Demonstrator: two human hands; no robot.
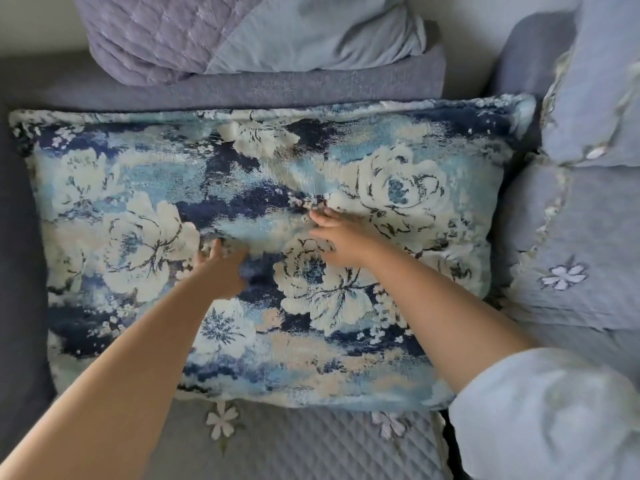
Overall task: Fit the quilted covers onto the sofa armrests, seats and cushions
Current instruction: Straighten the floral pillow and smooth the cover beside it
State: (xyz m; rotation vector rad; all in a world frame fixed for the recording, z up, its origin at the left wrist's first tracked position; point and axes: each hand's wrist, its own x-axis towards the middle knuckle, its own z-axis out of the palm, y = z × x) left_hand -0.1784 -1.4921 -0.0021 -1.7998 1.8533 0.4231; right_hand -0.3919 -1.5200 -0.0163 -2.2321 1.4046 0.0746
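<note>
A large cushion [138,188] in blue-and-cream floral fabric lies flat across the sofa seat. My left hand [221,268] presses on its middle with the fingertips sunk into the fabric, so the fingers are partly hidden. My right hand [337,237] rests flat on the cushion just right of centre, fingers stretched toward a small fold. A quilted lavender seat cover [298,445] with white fabric flowers lies under the cushion's near edge.
A folded quilted lavender cover [145,32] and a pale blue cloth [322,32] sit heaped on the grey sofa back [242,88]. Pale blue covered cushions [568,244] with flower trim stand stacked at the right. A dark grey armrest [17,271] borders the left.
</note>
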